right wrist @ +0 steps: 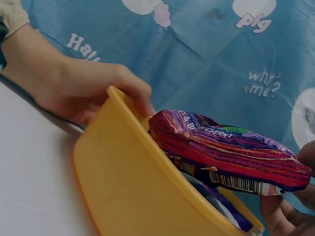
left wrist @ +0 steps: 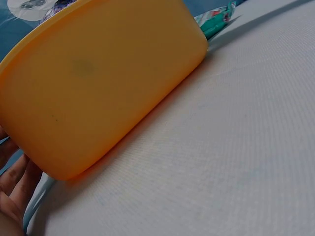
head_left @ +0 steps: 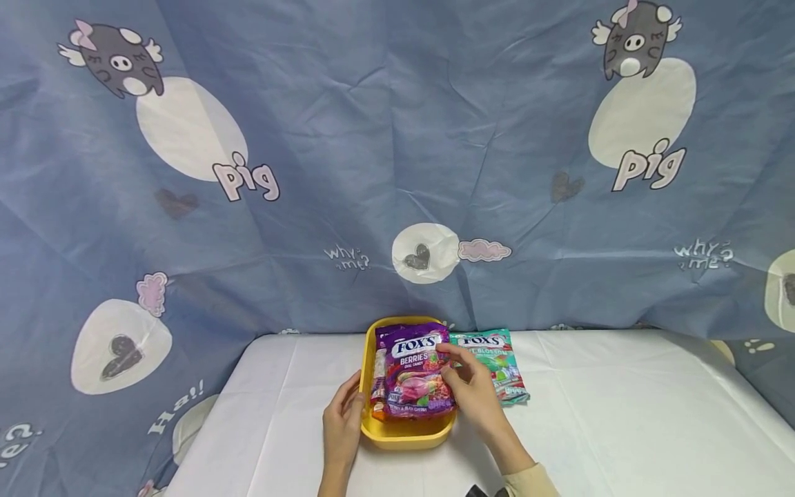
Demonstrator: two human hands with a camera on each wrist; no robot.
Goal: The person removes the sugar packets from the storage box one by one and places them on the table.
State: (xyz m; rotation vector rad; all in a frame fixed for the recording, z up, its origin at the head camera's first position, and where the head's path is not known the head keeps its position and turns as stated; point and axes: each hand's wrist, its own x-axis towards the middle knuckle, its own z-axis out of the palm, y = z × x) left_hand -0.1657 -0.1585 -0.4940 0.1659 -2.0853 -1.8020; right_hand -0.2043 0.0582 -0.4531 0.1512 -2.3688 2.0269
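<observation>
A beige sleeve (head_left: 532,482) is entering nearest the camera, covering the forearm behind the right hand (head_left: 473,392). This hand is pinching the right side of a purple Fox's Berries candy packet (head_left: 410,390) between thumb and fingers. The packet is lying over a yellow plastic tub (head_left: 404,442); the right wrist view is showing it held partly above the rim. The left hand (head_left: 343,421) is touching the outside of the tub's left wall, its fingers loosely extended. Under the Berries packet, a partly hidden purple-and-white packet (head_left: 379,376) is resting inside the tub, along the left wall. The tub is standing on a white-covered table (head_left: 621,407), near the middle of its back edge. Just right of the tub, a green Fox's packet (head_left: 509,376) is lying flat, also near that edge. A blue pig-print cloth (head_left: 310,207) is hanging behind.
</observation>
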